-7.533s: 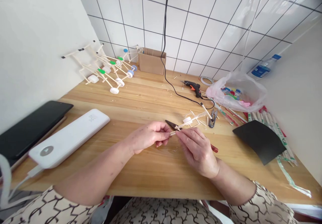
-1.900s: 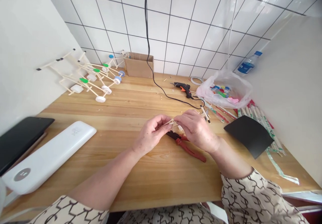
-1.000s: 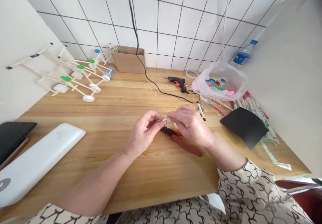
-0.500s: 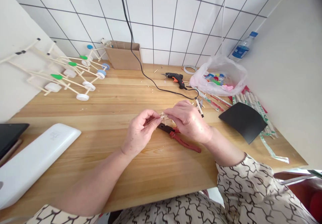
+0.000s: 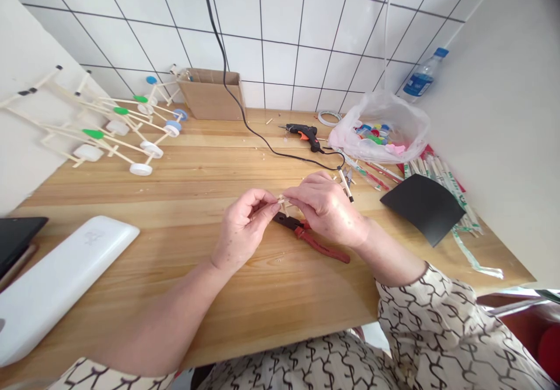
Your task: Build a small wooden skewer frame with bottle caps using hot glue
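My left hand (image 5: 240, 229) and my right hand (image 5: 327, 208) meet above the middle of the table, each with its fingertips pinched. Between them are small pale wooden sticks (image 5: 282, 201), seemingly joined to one another; fingers cover most of them. Red-handled pliers (image 5: 322, 247) lie on the wood just below the hands, their dark jaws partly behind the sticks and their grips pointing right. Beyond my right hand a pale stick with black ends (image 5: 345, 185) pokes out; whether it belongs to the held piece I cannot tell.
Several stick models with bottle-cap wheels (image 5: 140, 169) stand at the left, behind a white power bank (image 5: 70, 285). At the back are a cardboard box (image 5: 212, 95), a glue gun (image 5: 304, 135) with its cord, and a plastic bag (image 5: 380, 127) of caps. A black sheet (image 5: 423, 208) lies right.
Both hands keep their pinch in almost the same place. The whole view has shifted slightly; nothing has been taken up or put down.
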Action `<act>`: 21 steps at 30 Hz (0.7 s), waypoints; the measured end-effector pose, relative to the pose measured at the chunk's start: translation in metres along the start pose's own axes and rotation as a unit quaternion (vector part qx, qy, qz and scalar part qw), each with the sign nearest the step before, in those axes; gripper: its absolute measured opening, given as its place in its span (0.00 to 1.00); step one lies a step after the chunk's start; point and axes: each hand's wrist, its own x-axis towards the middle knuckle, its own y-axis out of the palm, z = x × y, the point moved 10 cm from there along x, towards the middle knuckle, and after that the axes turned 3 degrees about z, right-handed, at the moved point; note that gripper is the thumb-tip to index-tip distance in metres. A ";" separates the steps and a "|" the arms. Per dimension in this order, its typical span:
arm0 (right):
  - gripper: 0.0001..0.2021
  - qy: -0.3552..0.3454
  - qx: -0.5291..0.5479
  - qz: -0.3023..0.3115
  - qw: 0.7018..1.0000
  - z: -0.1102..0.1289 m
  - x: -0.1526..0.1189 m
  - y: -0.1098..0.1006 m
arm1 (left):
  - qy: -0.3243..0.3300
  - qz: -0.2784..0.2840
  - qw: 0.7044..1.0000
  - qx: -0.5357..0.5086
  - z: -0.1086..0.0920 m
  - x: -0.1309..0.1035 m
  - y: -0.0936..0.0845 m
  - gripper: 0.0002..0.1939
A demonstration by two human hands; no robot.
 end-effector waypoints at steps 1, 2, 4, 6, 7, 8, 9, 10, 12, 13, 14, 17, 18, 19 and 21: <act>0.11 0.001 0.000 0.003 1.000 0.000 0.000 0.001 | 0.000 -0.001 1.000 -0.001 0.000 0.000 0.000 0.04; 0.11 0.003 0.001 0.005 1.000 -0.001 0.000 0.001 | -0.001 -0.002 1.000 -0.005 0.000 0.000 0.000 0.04; 0.11 0.006 0.004 0.006 1.000 -0.001 0.000 0.001 | -0.008 -0.005 1.000 -0.020 0.003 0.000 0.000 0.05; 0.11 0.006 0.008 0.006 1.000 -0.001 0.000 0.001 | -0.020 -0.003 0.999 -0.043 0.007 0.000 0.001 0.08; 0.10 0.006 0.009 0.005 1.000 -0.001 0.000 0.001 | -0.025 0.000 0.998 -0.053 0.008 0.001 0.002 0.09; 0.10 0.005 0.011 0.003 1.000 -0.001 0.000 0.000 | -0.028 0.004 0.998 -0.059 0.010 0.001 0.003 0.10; 0.10 0.003 0.012 0.000 1.000 0.000 0.000 0.000 | -0.032 0.007 0.998 -0.059 0.011 0.000 0.003 0.11; 0.10 0.001 0.012 -0.003 1.000 0.000 0.000 -0.001 | -0.034 0.008 0.998 -0.054 0.011 0.000 0.003 0.11; 0.10 -0.004 0.010 -0.008 1.000 0.001 0.000 -0.001 | -0.037 0.008 0.998 -0.039 0.011 0.000 0.002 0.11; 0.10 -0.005 0.009 -0.007 1.000 0.001 0.000 -0.001 | -0.039 0.007 0.999 -0.033 0.011 0.000 0.001 0.11; 0.10 -0.004 0.009 -0.003 1.000 0.001 0.000 0.000 | -0.041 0.007 0.999 -0.031 0.011 0.000 0.001 0.11; 0.10 0.001 0.008 0.010 1.000 0.000 0.000 0.002 | -0.045 0.009 0.998 -0.034 0.011 0.000 0.000 0.12; 0.10 0.002 0.009 0.012 1.000 0.000 0.000 0.002 | -0.045 0.010 0.998 -0.036 0.011 0.000 0.000 0.12; 0.10 0.003 0.008 0.013 1.000 0.000 0.000 0.002 | -0.045 0.011 0.998 -0.039 0.011 0.001 0.001 0.12; 0.10 0.003 0.007 0.014 1.000 0.001 0.000 0.002 | -0.046 0.010 0.998 -0.041 0.012 0.001 0.000 0.12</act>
